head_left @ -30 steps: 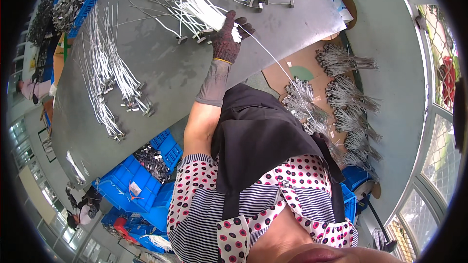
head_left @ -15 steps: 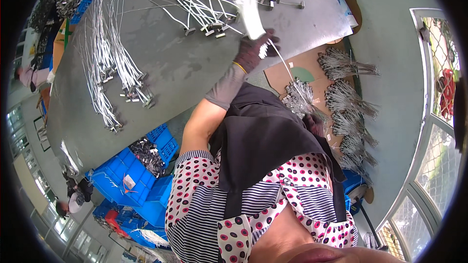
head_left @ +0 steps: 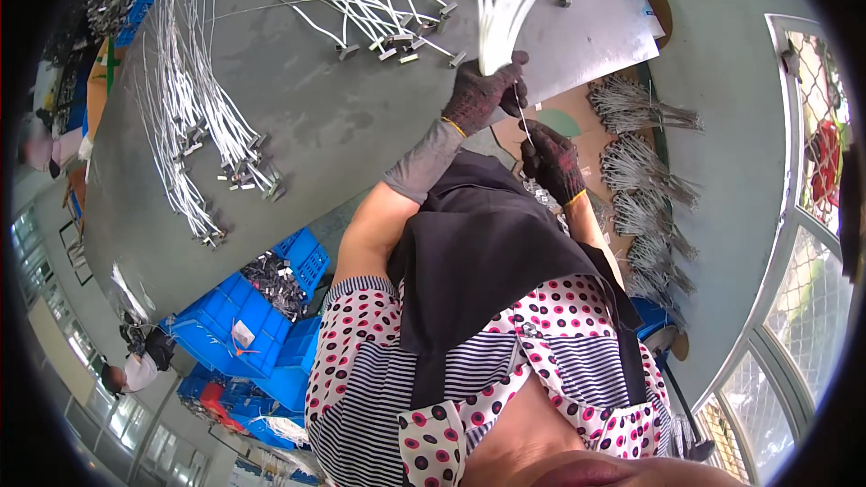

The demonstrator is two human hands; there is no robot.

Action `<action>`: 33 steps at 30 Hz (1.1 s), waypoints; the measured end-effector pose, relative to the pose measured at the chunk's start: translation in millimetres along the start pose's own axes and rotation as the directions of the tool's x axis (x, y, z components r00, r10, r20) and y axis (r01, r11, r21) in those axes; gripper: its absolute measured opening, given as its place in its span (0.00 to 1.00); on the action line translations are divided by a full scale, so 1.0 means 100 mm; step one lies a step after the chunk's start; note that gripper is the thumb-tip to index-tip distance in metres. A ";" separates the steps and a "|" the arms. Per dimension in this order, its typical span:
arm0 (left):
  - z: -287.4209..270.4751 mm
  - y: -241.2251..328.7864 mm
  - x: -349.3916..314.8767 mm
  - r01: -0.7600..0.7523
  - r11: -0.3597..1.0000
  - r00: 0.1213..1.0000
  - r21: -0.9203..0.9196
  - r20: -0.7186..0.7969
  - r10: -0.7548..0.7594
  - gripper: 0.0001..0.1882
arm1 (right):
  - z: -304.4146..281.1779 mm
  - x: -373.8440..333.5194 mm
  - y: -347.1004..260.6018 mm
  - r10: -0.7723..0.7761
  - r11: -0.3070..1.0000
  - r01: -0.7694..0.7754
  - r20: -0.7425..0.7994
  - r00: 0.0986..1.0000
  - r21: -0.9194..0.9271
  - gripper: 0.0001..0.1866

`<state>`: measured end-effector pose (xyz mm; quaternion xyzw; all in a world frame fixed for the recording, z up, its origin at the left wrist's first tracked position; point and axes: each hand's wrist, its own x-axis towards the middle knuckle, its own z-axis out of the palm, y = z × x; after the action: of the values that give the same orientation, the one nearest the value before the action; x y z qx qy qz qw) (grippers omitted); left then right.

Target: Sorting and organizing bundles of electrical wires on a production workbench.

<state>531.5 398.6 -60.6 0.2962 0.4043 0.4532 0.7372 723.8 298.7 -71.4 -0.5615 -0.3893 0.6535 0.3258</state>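
My left hand (head_left: 483,93), in a dark glove with a yellow cuff edge, is wrapped round a bundle of white wires (head_left: 502,32) whose loose ends fan upward over the table's edge. Below that grip a thin wire (head_left: 524,119) runs down to my right hand (head_left: 552,160), gloved alike, whose fingers are closed on it. Further off on the grey table (head_left: 298,126) lie white wires with small dark connectors (head_left: 388,13). More of these wires (head_left: 194,99) lie in long bunches at the left. The wires' lower ends inside my left fist are hidden.
Tied grey wire bundles (head_left: 645,167) sit in a row on cardboard at the right, beside the wall. Blue crates (head_left: 225,320) stand below the table's near left edge, one with dark parts. Another person (head_left: 140,370) is at the far left. A barred window (head_left: 803,243) is at right.
My right hand has risen from low by the grey bundles to just below my left hand. The white wires in my left hand have swung rightward and spread out.
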 end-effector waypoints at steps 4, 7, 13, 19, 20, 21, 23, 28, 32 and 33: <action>-0.25 0.31 0.09 -0.060 0.997 0.973 0.049 -0.220 0.070 0.13 | 0.10 0.21 -0.02 0.045 0.994 -0.045 0.010 0.999 0.102 0.17; -0.47 0.26 0.06 -0.165 0.928 0.950 0.335 -0.198 0.240 0.12 | 0.29 0.41 -0.21 -0.142 0.985 0.145 0.036 0.989 -0.094 0.15; -0.33 0.13 -0.23 -0.051 0.966 0.971 0.254 -0.213 0.107 0.11 | 0.93 0.94 -0.69 0.156 0.795 -0.158 0.055 0.986 0.586 0.24; -0.45 0.43 -0.35 0.091 0.955 0.906 0.283 -0.421 0.038 0.15 | 1.06 1.12 -0.75 0.096 0.995 -0.096 0.017 0.995 0.035 0.25; -0.60 0.35 -0.29 0.117 0.956 0.870 0.269 -0.491 0.032 0.19 | 1.06 1.13 -0.74 0.093 0.995 -0.094 0.016 0.996 0.035 0.25; -0.78 0.38 -0.26 0.327 0.739 0.838 0.589 -0.542 0.061 0.22 | 1.06 1.13 -0.72 -0.023 0.934 -0.019 -0.113 0.993 -0.356 0.26; -0.99 0.53 -0.20 0.603 0.166 0.768 0.780 -0.624 0.145 0.28 | 1.05 1.16 -0.66 -0.178 0.719 -0.006 -0.192 0.965 -0.695 0.28; -1.05 0.81 -0.02 0.443 0.042 0.870 0.896 -0.441 0.223 0.19 | 1.09 1.32 -0.60 -0.094 0.503 -0.023 -0.081 0.992 -0.864 0.31; -0.99 0.79 0.29 0.205 -0.130 0.979 0.970 -0.205 0.013 0.15 | 1.05 1.43 -0.52 -0.072 0.475 0.010 -0.027 0.997 -0.880 0.26; -0.97 0.78 0.34 0.093 -0.149 0.993 0.985 -0.102 -0.057 0.13 | 1.05 1.38 -0.57 -0.121 0.488 0.077 0.020 0.992 -0.869 0.24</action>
<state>423.3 468.2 -57.6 0.7218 0.6319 -0.0485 0.2781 597.4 430.6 -80.8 -0.6400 -0.6892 0.3368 0.0447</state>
